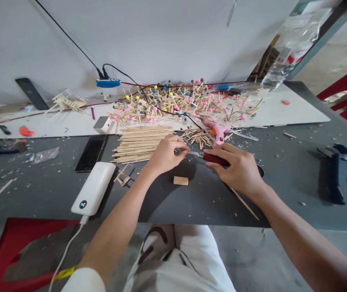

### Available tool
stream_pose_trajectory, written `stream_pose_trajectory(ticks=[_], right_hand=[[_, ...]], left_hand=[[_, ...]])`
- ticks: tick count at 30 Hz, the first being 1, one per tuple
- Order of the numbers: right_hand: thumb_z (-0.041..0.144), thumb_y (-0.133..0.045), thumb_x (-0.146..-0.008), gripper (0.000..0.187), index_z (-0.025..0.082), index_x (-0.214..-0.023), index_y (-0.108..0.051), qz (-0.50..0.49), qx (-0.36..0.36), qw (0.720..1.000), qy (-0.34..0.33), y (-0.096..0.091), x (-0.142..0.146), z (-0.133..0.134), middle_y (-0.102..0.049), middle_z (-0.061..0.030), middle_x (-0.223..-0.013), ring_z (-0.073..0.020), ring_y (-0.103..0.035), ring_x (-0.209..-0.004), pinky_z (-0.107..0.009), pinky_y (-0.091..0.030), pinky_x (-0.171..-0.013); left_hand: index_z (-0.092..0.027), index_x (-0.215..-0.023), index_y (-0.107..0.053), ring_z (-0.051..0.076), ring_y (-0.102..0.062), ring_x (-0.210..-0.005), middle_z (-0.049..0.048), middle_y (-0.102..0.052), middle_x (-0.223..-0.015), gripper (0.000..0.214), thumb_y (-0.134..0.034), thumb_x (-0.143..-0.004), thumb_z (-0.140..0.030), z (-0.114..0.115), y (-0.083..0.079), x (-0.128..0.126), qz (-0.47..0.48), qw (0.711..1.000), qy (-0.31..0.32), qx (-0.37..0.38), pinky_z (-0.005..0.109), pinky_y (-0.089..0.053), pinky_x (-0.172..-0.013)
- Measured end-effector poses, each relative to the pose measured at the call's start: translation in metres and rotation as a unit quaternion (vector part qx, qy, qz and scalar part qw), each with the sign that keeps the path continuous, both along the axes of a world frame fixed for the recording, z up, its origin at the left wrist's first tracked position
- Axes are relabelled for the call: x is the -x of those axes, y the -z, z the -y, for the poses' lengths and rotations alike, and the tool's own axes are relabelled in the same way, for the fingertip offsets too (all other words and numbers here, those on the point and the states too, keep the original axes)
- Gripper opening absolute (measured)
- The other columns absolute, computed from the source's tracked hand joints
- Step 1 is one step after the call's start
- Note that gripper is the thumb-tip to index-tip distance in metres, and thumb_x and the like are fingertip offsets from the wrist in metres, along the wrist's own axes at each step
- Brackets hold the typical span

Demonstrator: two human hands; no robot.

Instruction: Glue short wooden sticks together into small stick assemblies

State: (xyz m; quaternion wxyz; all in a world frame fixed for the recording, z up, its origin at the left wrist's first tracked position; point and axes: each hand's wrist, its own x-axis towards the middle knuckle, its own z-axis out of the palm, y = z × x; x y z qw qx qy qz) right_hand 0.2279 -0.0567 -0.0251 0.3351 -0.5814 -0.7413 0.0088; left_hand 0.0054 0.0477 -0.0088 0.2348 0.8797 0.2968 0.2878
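My right hand (237, 166) is closed around the dark red handle of a knife (214, 158), its short metal blade pointing left. My left hand (169, 152) is closed in a pinch at the blade's tip; what lies between the fingertips is too small to tell. Just below the hands, a small block of short wooden sticks (181, 181) lies on the dark table. A row of long thin wooden sticks (143, 142) lies behind my left hand. One thin stick (243, 202) stretches out beneath my right hand toward the table's front edge.
A pink glue gun (220, 132) and a heap of short sticks with coloured balls (167, 99) are at the back. On the left lie a white power bank (94, 188), a black phone (91, 153) and a small stick frame (123, 177). A water bottle (295, 50) stands back right.
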Motion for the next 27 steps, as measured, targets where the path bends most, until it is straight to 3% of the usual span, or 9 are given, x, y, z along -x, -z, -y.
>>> stream_pose_trajectory(ticks=[5,9,11,13,16,19,22,27], right_hand=[[0.025,-0.068,-0.086,0.029,0.025,-0.113,-0.075,-0.024,0.009,1.0,0.002,0.0,-0.001,-0.001,-0.073,-0.0073,-0.108,-0.0244,-0.072,-0.092,-0.034,-0.055,-0.081],[0.033,-0.067,-0.088,0.029,0.023,-0.114,-0.074,-0.07,0.034,0.997,0.007,-0.005,-0.003,-0.003,-0.073,-0.0088,-0.108,-0.0254,-0.07,-0.094,-0.035,-0.053,-0.083],[0.039,-0.062,-0.092,0.029,0.021,-0.111,-0.073,-0.114,0.096,0.989,-0.003,-0.01,-0.004,-0.003,-0.074,-0.0079,-0.097,-0.0222,-0.069,-0.083,-0.032,-0.051,-0.073],[0.048,-0.051,-0.098,0.037,0.018,-0.098,-0.072,-0.177,0.193,0.965,-0.024,-0.014,-0.004,-0.002,-0.07,-0.0048,-0.075,-0.0162,-0.061,-0.062,-0.027,-0.045,-0.058],[0.06,-0.038,-0.1,0.054,0.017,-0.078,-0.063,-0.273,0.306,0.91,-0.055,-0.018,-0.003,-0.002,-0.055,0.0002,-0.054,-0.0111,-0.045,-0.046,-0.024,-0.034,-0.047],[0.065,-0.04,-0.098,0.057,0.018,-0.074,-0.06,-0.316,0.35,0.879,-0.071,-0.018,-0.002,-0.001,-0.052,0.0011,-0.051,-0.0102,-0.043,-0.044,-0.023,-0.033,-0.046],[0.065,-0.04,-0.098,0.057,0.017,-0.073,-0.06,-0.32,0.361,0.872,-0.078,-0.018,-0.001,-0.001,-0.05,0.0017,-0.049,-0.0098,-0.042,-0.043,-0.023,-0.032,-0.047],[0.063,-0.039,-0.1,0.056,0.018,-0.074,-0.06,-0.307,0.359,0.877,-0.084,-0.02,0.0,-0.001,-0.048,0.0028,-0.049,-0.0095,-0.042,-0.044,-0.023,-0.032,-0.048]], left_hand=[[-0.018,-0.084,-0.073,0.023,-0.062,-0.094,0.0056,-0.069,-0.088,0.014,-0.062,-0.087,-0.009,-0.006,0.003,0.005,-0.028,0.999,-0.009,-0.044,0.038,-0.049,-0.088],[-0.017,-0.076,-0.067,0.022,-0.063,-0.087,0.006,-0.068,-0.081,0.021,-0.056,-0.094,-0.017,-0.011,0.005,0.009,-0.019,0.996,-0.073,-0.048,0.036,-0.048,-0.084],[-0.017,-0.07,-0.063,0.019,-0.062,-0.077,0.0053,-0.065,-0.073,0.03,-0.052,-0.097,-0.023,-0.012,0.006,0.01,0.003,0.993,-0.116,-0.034,0.033,-0.048,-0.077],[-0.016,-0.077,-0.065,0.017,-0.061,-0.073,0.005,-0.066,-0.075,0.025,-0.053,-0.097,-0.023,-0.012,0.007,0.01,0.035,0.991,-0.13,-0.023,0.03,-0.049,-0.073],[-0.018,-0.104,-0.066,0.017,-0.065,-0.084,0.0065,-0.07,-0.095,0.016,-0.054,-0.094,-0.018,-0.008,0.007,0.007,0.081,0.993,-0.09,-0.014,0.029,-0.051,-0.076],[-0.02,-0.114,-0.064,0.019,-0.066,-0.096,0.0078,-0.071,-0.104,0.022,-0.058,-0.093,-0.023,-0.001,0.004,0.002,0.086,0.995,-0.043,-0.01,0.031,-0.052,-0.084],[-0.021,-0.115,-0.064,0.02,-0.067,-0.097,0.0081,-0.071,-0.104,0.03,-0.07,-0.089,-0.036,0.005,0.003,-0.002,0.078,0.997,-0.027,-0.001,0.033,-0.052,-0.085],[-0.019,-0.091,-0.069,0.02,-0.067,-0.081,0.0049,-0.072,-0.084,0.031,-0.079,-0.081,-0.047,0.006,0.007,-0.007,0.067,0.996,-0.051,0.013,0.033,-0.05,-0.075]])
